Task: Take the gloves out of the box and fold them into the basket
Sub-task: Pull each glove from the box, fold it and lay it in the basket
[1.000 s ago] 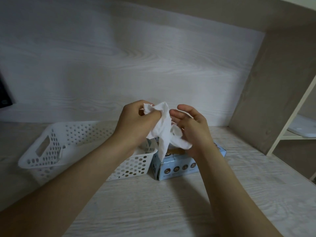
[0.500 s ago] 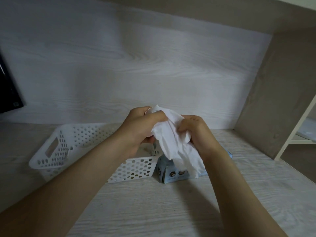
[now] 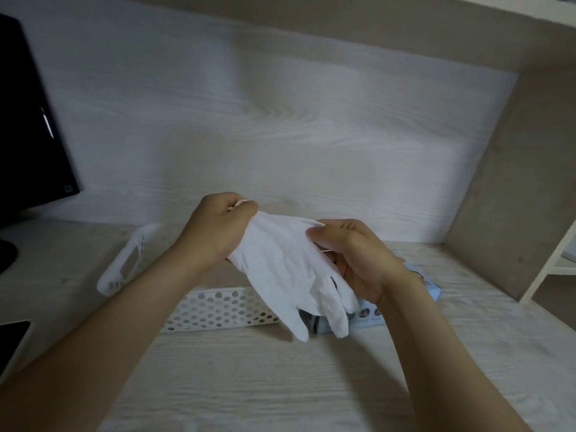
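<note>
I hold a white glove (image 3: pixel 286 269) spread between my hands, above the desk (image 3: pixel 280 385). My left hand (image 3: pixel 218 229) is curled tight round one corner of its cuff end, and my right hand (image 3: pixel 358 260) pinches the opposite edge, thumb on top. The glove's fingers hang down towards me in front of the white perforated basket (image 3: pixel 218 310) and the light blue box (image 3: pixel 433 289), which stand side by side. A dark monitor (image 3: pixel 28 120) stands at the far left.
</note>
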`<state>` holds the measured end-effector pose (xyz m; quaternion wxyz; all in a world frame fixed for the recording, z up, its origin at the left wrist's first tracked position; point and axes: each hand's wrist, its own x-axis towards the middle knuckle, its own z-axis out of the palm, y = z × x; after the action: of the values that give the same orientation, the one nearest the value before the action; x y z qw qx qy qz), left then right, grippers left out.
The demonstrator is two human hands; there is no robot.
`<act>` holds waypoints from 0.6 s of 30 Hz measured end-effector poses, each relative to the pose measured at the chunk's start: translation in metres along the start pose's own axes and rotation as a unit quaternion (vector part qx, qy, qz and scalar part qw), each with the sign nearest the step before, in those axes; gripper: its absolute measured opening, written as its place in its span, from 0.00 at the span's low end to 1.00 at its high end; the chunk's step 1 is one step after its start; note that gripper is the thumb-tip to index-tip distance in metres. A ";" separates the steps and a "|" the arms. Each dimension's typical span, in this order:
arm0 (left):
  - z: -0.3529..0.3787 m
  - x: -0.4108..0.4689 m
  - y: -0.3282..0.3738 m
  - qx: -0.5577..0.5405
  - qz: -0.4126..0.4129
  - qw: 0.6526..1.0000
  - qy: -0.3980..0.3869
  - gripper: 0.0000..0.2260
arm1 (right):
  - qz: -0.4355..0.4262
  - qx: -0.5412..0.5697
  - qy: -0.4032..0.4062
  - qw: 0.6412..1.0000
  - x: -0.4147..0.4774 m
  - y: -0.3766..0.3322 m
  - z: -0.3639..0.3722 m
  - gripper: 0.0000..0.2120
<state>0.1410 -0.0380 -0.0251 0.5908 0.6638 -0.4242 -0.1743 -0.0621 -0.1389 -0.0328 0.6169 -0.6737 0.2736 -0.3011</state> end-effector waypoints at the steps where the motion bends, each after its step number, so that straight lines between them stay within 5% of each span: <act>1: -0.004 -0.001 -0.003 0.020 0.011 1.000 0.021 0.15 | 0.004 0.002 0.018 1.000 0.001 0.000 0.004 0.16; 5: -0.017 -0.006 -0.005 0.041 0.020 0.998 0.044 0.12 | -0.024 -0.122 0.130 0.984 0.012 -0.001 0.025 0.12; 10: -0.036 -0.008 -0.009 0.030 -0.009 0.999 0.021 0.11 | -0.110 -0.389 0.183 0.896 0.050 -0.001 0.041 0.16; 14: -0.050 -0.006 -0.018 0.054 -0.033 0.997 0.043 0.12 | -0.085 -0.522 0.137 0.837 0.082 0.002 0.058 0.19; 18: -0.064 -0.001 -0.030 0.214 -0.038 0.976 0.014 0.13 | -0.046 -0.583 0.041 0.810 0.100 0.007 0.073 0.20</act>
<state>0.1978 0.0019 -0.0385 0.4343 0.7926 -0.4179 -0.0923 0.0587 -0.1650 -0.0370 0.0823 -0.9055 0.3917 -0.1410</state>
